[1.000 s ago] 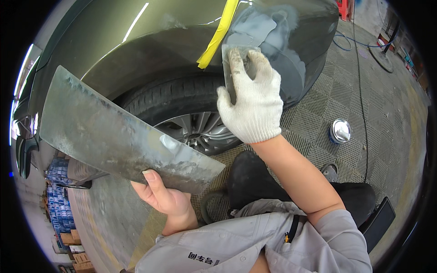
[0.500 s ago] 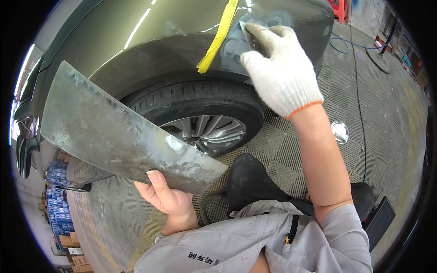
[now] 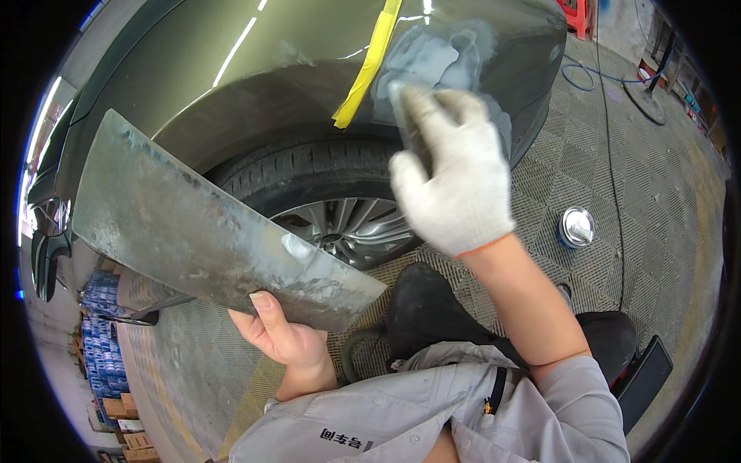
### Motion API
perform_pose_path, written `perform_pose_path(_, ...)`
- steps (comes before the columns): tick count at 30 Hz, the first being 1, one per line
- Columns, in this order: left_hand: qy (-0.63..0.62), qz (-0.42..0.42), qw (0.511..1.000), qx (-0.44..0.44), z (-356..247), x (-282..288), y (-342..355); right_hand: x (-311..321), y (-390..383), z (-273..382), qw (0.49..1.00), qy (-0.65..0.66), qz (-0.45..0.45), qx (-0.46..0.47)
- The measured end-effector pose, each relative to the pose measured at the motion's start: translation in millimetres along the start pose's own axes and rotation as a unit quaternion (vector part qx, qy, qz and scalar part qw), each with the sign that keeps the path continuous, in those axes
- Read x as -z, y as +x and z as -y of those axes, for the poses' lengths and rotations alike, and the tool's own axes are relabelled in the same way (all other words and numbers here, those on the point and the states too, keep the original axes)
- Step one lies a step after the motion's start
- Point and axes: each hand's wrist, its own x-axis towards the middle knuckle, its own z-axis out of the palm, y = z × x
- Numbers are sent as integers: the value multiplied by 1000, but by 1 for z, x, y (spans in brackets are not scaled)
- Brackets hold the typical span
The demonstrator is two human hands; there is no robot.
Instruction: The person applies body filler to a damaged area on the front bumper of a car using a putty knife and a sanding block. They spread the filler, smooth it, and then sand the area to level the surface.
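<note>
My bare left hand (image 3: 282, 333) grips the lower edge of a large, smeared flat mixing board (image 3: 185, 224), thumb on top. A small dab of pale filler (image 3: 297, 247) sits near the board's right end. My right hand (image 3: 455, 174), in a white knit glove with an orange cuff, pinches a thin putty spreader (image 3: 409, 127), partly hidden and blurred. It is just below a patch of grey-white filler (image 3: 432, 62) on the dark green car fender (image 3: 285, 85). Yellow masking tape (image 3: 370, 62) runs down the fender left of the patch.
Below the fender stands the car wheel (image 3: 332, 220). An open round tin (image 3: 576, 227) rests on the patterned floor, right of my arm. A dark cable (image 3: 610, 170) and a blue hose (image 3: 579, 77) lie beyond. Cardboard boxes (image 3: 137, 441) and blue packs (image 3: 104, 363) are stacked at lower left.
My right hand with the spreader has come down and left, away from the fender's filler patch, which now shows more fully. The left hand and board have hardly moved.
</note>
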Motion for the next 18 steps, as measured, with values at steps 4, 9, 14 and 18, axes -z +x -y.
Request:
perform_pose_path(4, 0, 15, 1000, 11, -1, 1, 1, 25, 45, -44, 997, 25, -24, -65)
perform_pose_path(9, -15, 29, 999, -6, -1, -4, 4, 32, 72, -57, 991, 48, 44, -114)
perform_pose_path(14, -12, 5, 1000, -7, 0, -4, 5, 20, 58, -29, 993, 20, 55, -104)
perform_pose_path(18, -9, 15, 1000, -4, 2, -2, 4, 5, 30, -4, 998, -14, 22, -57)
